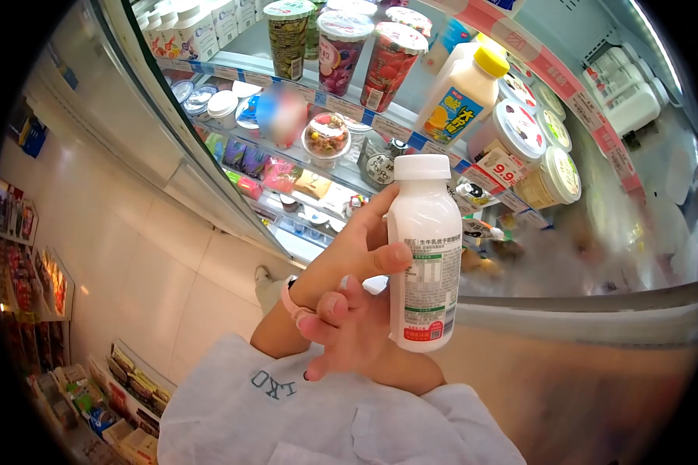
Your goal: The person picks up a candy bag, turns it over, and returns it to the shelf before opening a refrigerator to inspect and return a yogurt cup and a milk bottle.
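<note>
My left hand (349, 248), with a pink band at the wrist, reaches up from the left and grips a white bottle (428, 263). Its thumb lies on the front edge and its fingers go behind the bottle. The bottle stands upright, its white cap on, with a printed label of small text and a red patch low down. My right hand (361, 329) is below and left of the bottle, fingers apart, loosely bent and pointing left. The bottle partly covers that hand's palm side, so any contact between them cannot be made out.
An open refrigerated case (411, 143) holds cups and tubs on several shelves. A yellow-capped bottle (461, 93) stands on the upper shelf behind my bottle. The glass door (143, 108) is at the left. Racks of packets (132, 380) stand beyond the tiled floor (155, 287).
</note>
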`<state>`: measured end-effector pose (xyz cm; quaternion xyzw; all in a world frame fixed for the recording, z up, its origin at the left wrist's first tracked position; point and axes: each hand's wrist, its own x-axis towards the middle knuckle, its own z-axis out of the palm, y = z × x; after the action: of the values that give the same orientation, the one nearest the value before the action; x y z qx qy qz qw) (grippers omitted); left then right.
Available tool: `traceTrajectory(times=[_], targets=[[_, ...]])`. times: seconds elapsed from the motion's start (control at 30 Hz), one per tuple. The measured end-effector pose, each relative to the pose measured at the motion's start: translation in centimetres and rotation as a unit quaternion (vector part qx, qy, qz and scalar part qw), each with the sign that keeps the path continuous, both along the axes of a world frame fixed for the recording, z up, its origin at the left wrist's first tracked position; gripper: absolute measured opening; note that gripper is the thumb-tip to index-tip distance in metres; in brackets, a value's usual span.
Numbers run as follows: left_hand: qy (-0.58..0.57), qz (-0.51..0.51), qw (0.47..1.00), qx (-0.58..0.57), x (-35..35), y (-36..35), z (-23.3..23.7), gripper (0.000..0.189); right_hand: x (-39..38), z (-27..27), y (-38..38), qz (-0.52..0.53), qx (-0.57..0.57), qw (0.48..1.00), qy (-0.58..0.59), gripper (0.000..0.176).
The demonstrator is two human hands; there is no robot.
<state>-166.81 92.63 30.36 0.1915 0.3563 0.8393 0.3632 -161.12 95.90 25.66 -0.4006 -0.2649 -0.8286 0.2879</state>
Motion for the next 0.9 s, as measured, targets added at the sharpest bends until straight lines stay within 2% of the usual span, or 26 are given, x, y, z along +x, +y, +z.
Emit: traceTrajectory(times=[0.07,0.27,0.57,0.9], targets=[[0.01,-0.003,1.0,0.004,-0.1,0.0,-0.6,0.105,0.4,0.1,-0.1,0.001,0.009,1.0,-0.002,0.073],[0.027,-0.005,1.0,0.005,0.6,0.1,-0.5,0.11,1.1,0.5,-0.4,-0.01,0.008,1.0,0.008,0.078],[0.033,-0.028,0.999,0.003,1.6,0.8,-0.3,0.105,1.9,0.7,-0.4,-0.044,0.002,0.999,0.027,0.078],[0.054,-0.022,0.998,-0.024,3.2,-0.7,0.6,0.098,3.0,1.0,-1.3,-0.056,0.04,0.997,0.035,0.07]])
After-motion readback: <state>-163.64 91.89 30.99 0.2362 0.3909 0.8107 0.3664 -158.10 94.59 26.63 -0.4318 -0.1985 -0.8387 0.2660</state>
